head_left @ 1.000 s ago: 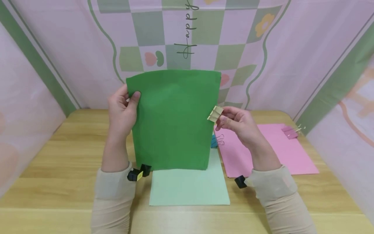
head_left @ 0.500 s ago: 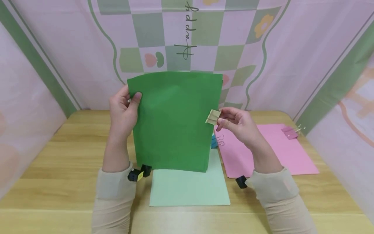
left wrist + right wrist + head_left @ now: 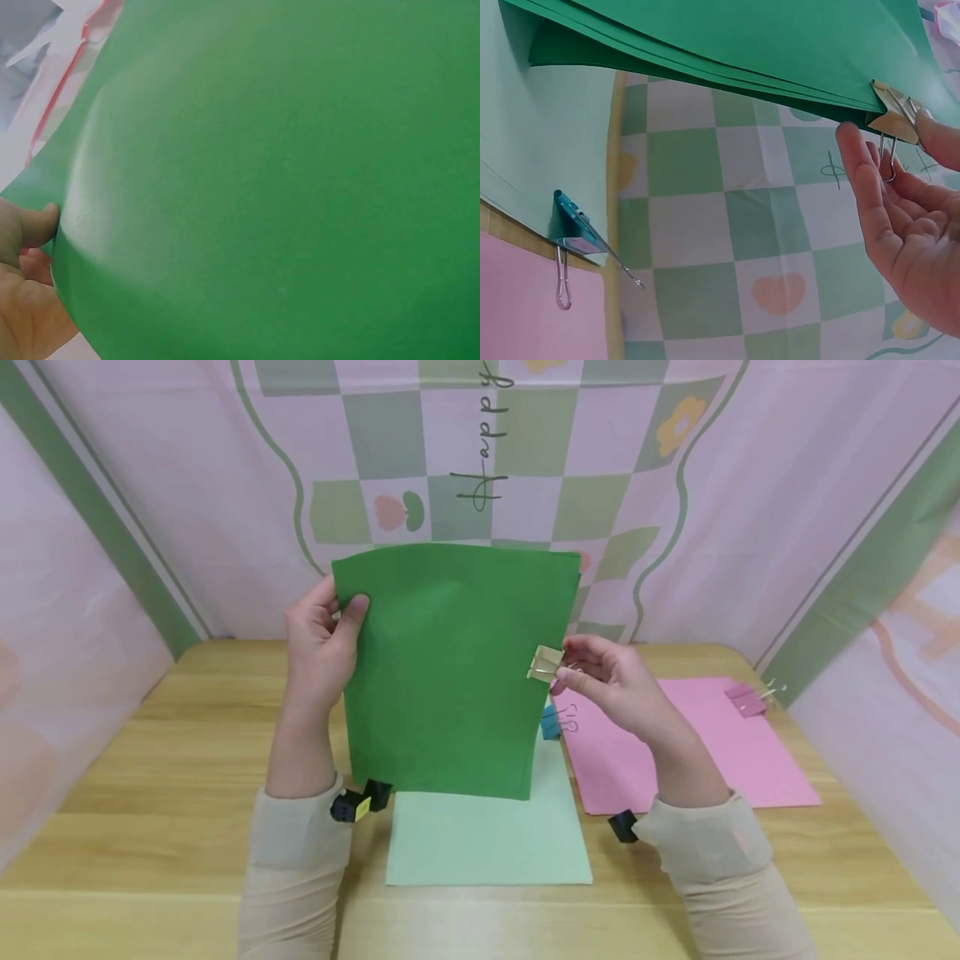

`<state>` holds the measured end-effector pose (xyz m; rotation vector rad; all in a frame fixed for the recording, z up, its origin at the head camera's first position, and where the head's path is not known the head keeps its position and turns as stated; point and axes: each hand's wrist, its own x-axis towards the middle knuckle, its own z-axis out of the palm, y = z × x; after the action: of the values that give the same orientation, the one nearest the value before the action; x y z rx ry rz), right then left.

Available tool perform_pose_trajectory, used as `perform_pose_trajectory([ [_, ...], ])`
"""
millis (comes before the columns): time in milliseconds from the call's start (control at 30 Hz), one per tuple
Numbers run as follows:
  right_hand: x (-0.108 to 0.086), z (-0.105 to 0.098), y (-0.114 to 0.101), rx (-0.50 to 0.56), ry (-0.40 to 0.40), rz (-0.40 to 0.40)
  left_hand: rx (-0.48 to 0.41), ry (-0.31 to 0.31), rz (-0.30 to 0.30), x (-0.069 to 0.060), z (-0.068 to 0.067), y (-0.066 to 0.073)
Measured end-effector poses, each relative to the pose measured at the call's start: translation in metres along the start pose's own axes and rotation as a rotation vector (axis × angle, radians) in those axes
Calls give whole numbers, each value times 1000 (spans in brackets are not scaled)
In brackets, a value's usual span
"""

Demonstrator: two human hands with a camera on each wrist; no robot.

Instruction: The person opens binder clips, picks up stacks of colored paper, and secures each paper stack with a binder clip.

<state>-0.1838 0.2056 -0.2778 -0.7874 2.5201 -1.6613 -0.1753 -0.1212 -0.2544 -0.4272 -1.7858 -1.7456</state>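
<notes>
A stack of green paper sheets (image 3: 450, 677) stands raised above the table. My left hand (image 3: 321, 643) grips its upper left edge, thumb in front and fingers behind. On the stack's right edge sits a cream binder clip (image 3: 545, 663), its jaws around the layered sheets. My right hand (image 3: 609, 681) has its thumb on the clip's front handle and its fingers behind and below. In the right wrist view, the clip's lower handle (image 3: 889, 159) hangs among those fingers. One wire handle lies against the clip's front face. The left wrist view shows mostly green paper.
A pale green paper stack (image 3: 487, 839) lies under the raised sheets, a blue binder clip (image 3: 551, 722) at its upper right corner. Farther right, a pink paper stack (image 3: 720, 743) carries a pink binder clip (image 3: 746, 700). A patterned curtain (image 3: 450, 435) hangs behind the wooden table (image 3: 187, 752).
The cream clip has shifted slightly left and down relative to the green sheets, and a wire handle now shows against its face. The left hand and the green stack have drifted slightly right.
</notes>
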Motion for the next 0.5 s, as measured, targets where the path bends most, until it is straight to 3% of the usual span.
perform_pose_trajectory([
  [233, 0, -6, 3, 58, -17, 17, 9, -24, -65, 1, -2, -1],
  [333, 0, -8, 2, 35, -18, 45, 29, -99, -143, 3, -6, -4],
  [500, -1, -9, 4, 16, -6, 57, 79, -296, -275, 4, -12, -12],
])
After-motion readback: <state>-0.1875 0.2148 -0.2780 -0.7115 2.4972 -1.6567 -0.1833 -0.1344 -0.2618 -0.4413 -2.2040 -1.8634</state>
